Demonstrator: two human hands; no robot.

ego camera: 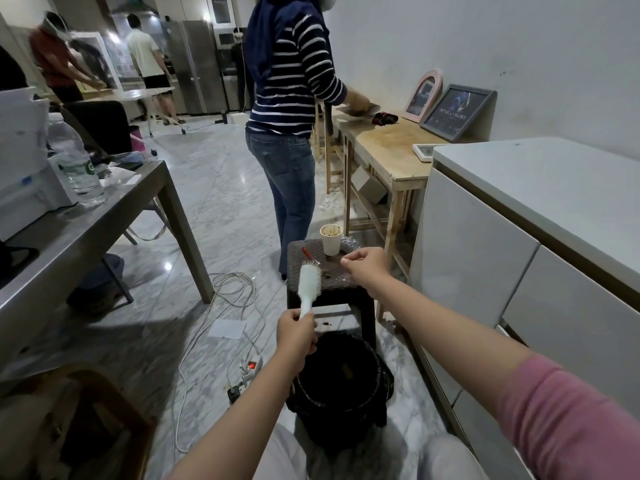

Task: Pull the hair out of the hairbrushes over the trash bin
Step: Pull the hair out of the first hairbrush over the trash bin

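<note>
Holding the white hairbrush by its handle, the left hand has fingers curled round the lower end; the brush head sticks up and away from the grip, tilted slightly, bristles facing right. Head of the brush sits in front of the dark stool, above and beyond the trash bin.

Right hand is out over the stool top, to the right of the brush head and apart from it. Fingertips are pinched together; cannot tell if there is hair between them, too fine to see.

Bin is black with a dark liner, on the floor directly below the left wrist, between the person's knees and the stool. Some brownish bits inside it, and a small dark clump lies on the floor just behind its rim.

On the stool: a second brush with a red handle lying just behind the white brush head, a paper cup at the back edge, and a small tuft of brown hair near the middle.

White cables and a power strip with a lit red switch lie on the marble floor left of the bin. A person in a striped top stands behind the stool at a wooden bench.
</note>
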